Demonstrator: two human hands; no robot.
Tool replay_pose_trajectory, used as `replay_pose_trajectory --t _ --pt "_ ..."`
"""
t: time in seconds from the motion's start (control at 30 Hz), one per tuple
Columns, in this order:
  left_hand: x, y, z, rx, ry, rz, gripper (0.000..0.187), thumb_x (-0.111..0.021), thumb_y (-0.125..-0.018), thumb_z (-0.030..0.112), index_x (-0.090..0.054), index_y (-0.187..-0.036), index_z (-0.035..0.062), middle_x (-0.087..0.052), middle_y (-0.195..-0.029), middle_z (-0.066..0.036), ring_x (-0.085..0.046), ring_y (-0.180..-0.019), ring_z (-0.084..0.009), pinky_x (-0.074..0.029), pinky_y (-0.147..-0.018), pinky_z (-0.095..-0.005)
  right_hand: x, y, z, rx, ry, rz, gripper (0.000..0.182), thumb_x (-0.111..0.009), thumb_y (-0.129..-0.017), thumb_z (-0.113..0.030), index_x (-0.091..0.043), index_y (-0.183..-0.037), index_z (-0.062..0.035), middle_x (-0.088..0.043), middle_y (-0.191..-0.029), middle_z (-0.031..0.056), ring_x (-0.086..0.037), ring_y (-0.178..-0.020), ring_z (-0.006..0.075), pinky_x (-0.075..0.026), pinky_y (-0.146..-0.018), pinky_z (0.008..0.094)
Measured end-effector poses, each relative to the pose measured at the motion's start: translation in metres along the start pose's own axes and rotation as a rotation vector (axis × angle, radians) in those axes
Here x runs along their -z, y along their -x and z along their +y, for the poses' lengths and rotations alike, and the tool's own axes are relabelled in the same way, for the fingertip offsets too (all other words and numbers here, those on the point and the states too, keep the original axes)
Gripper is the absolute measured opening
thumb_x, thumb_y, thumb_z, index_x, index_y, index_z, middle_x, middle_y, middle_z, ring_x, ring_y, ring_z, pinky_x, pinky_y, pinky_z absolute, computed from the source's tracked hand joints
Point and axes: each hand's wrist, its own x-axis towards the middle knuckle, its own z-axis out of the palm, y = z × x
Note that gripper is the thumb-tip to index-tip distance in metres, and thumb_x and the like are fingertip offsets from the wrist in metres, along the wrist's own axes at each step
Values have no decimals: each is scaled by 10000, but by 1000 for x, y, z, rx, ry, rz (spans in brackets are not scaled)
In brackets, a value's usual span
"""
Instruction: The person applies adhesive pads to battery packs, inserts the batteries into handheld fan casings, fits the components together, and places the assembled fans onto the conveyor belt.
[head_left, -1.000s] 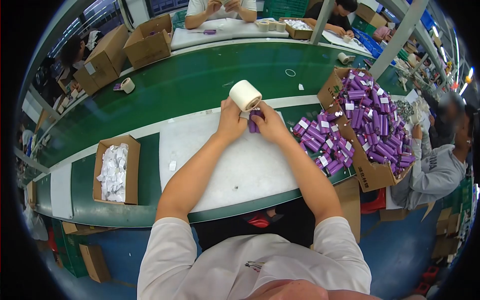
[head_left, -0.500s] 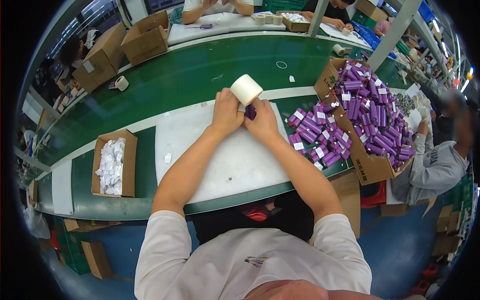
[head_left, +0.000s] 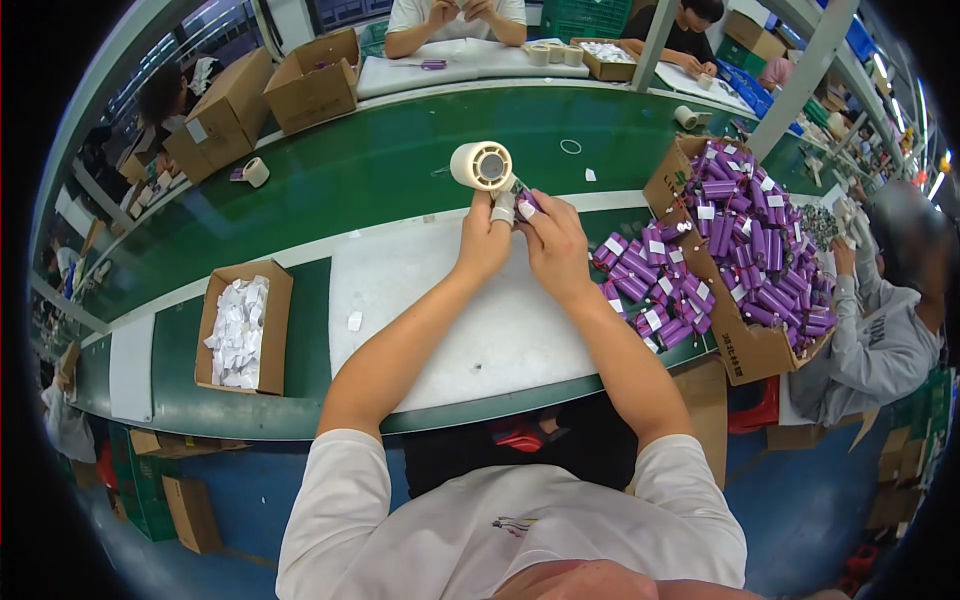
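A cream tape roll [head_left: 466, 166] is held up just beyond the fingertips of my left hand [head_left: 485, 240], its round core facing me. My left fingers are closed at the roll's lower side, and a pale band [head_left: 504, 208] shows by them. My right hand [head_left: 558, 245] pinches a purple battery pack [head_left: 524, 200], mostly covered by the fingers. Both hands are close together over the far edge of the white mat [head_left: 470, 335]. To the right lie several purple battery packs [head_left: 650, 275] in a loose pile.
A cardboard box [head_left: 745, 345] heaped with purple packs stands at right. Left of the mat is a small box [head_left: 275, 330] of white paper slips. A green bench [head_left: 370, 165] runs across, with another tape roll [head_left: 256, 173]. Co-workers sit opposite and at right.
The tape roll has turned from showing its side to showing its core. My hands have shifted and the right fingers have lifted the pack slightly. The whole view has moved a little right.
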Motion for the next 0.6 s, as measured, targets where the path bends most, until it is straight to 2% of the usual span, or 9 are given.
replay_pose_trajectory --t 0.03,0.13,0.23,0.3,0.4,0.5,0.57,0.6 --pt "1 0 -2 40 40 -28 322 -410 -995 130 -422 -1309 55 -570 -1183 -122 -610 -996 -192 -557 -820 -335 -2 1 1 1 6 7 268 -684 -766 24 -665 -1030 -15 -632 -1166 182 -597 -1044 369 -499 -883 420" --pt "-6 1 5 244 245 46 325 -381 -1002 105 -388 -1326 79 -527 -1203 -106 -591 -1014 -180 -570 -804 -336 -7 2 6 -21 8 16 262 -691 -796 -4 -680 -1056 -35 -652 -1168 168 -617 -1076 342 -507 -894 395" --pt "-10 7 13 313 281 77 282 -368 -1042 201 -409 -1305 106 -544 -1169 -64 -604 -976 -147 -560 -784 -300 -12 4 2 -100 -37 5 238 -673 -828 -23 -676 -1066 -34 -653 -1179 170 -632 -1080 327 -511 -909 382" --pt "-7 8 5 283 231 48 280 -377 -1040 202 -410 -1300 105 -549 -1167 -70 -612 -966 -152 -560 -792 -306 -11 5 -1 -141 -67 -3 227 -668 -841 -39 -673 -1068 -28 -653 -1186 173 -646 -1069 311 -512 -913 369" --pt "-3 1 5 144 39 -49 280 -408 -1005 138 -439 -1274 68 -581 -1137 -105 -642 -955 -196 -569 -781 -331 6 -7 -16 -567 -305 -27 163 -678 -816 -56 -662 -967 2 -654 -1144 216 -627 -1086 361 -510 -907 393" --pt "1 -2 4 -80 -251 -93 272 -447 -965 91 -468 -1228 24 -659 -1019 -157 -682 -876 -234 -566 -734 -354 1 -1 -4 -538 -363 0 166 -688 -806 -73 -664 -954 -2 -662 -1125 201 -646 -1042 342 -519 -876 384" --pt "3 3 3 -195 -461 -88 267 -472 -957 103 -484 -1209 17 -690 -928 -160 -694 -806 -241 -554 -718 -361 -5 4 4 -378 -298 16 159 -687 -801 -74 -667 -943 -5 -664 -1100 188 -653 -1007 335 -520 -857 384" --pt "7 3 3 -193 -479 -115 262 -478 -958 111 -489 -1203 18 -692 -918 -157 -694 -799 -246 -548 -707 -363 -6 5 6 -311 -260 34 156 -687 -798 -75 -669 -938 -7 -665 -1088 182 -656 -989 332 -521 -848 384"
